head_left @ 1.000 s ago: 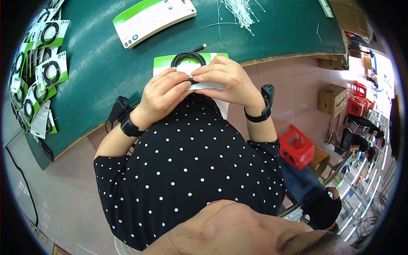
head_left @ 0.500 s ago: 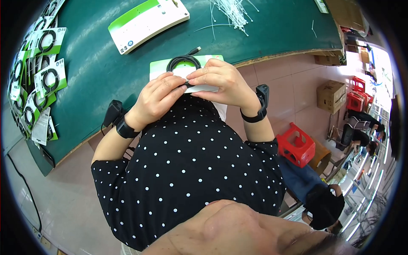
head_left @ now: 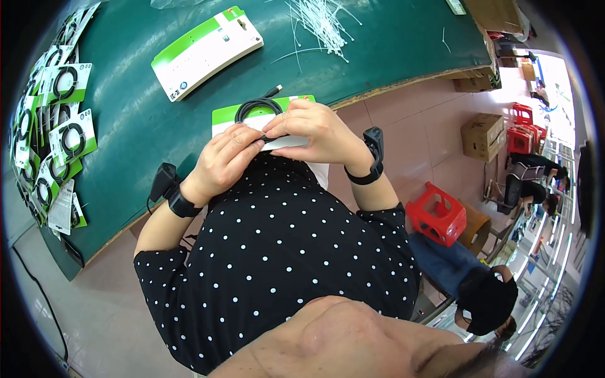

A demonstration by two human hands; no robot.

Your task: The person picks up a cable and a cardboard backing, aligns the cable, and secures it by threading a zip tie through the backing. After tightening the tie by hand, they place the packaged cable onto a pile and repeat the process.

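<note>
Two hands are meeting close to the body, fingers drawn narrow: the left hand (head_left: 222,161) and the right hand (head_left: 317,133) are pinching a dark stretch of the black cable (head_left: 241,111) from opposite sides, fingertips nearly touching, presumably because so thin a piece is needing both to steady it. Exactly which part they are gripping is hidden. The cable's one coil is lying on one green-and-white card (head_left: 221,117) at the near edge of the worktop (head_left: 145,132), the card apparently serving as its backing; one plug (head_left: 273,91) is pointing away from the fingers, perhaps leaving them room.

To the left, carded cables (head_left: 72,140) are lying heaped over one another, probably set aside from the middle; at least five coils are showing, but the overlap is preventing a full count. Farther out, one stack of similar cards (head_left: 208,55) is sitting likely within reach, no coil showing on top. Beyond it, to the right, white cable ties (head_left: 320,24) are spreading in one bundle, too tangled to count, while one single tie (head_left: 446,40) is lying well apart.
</note>
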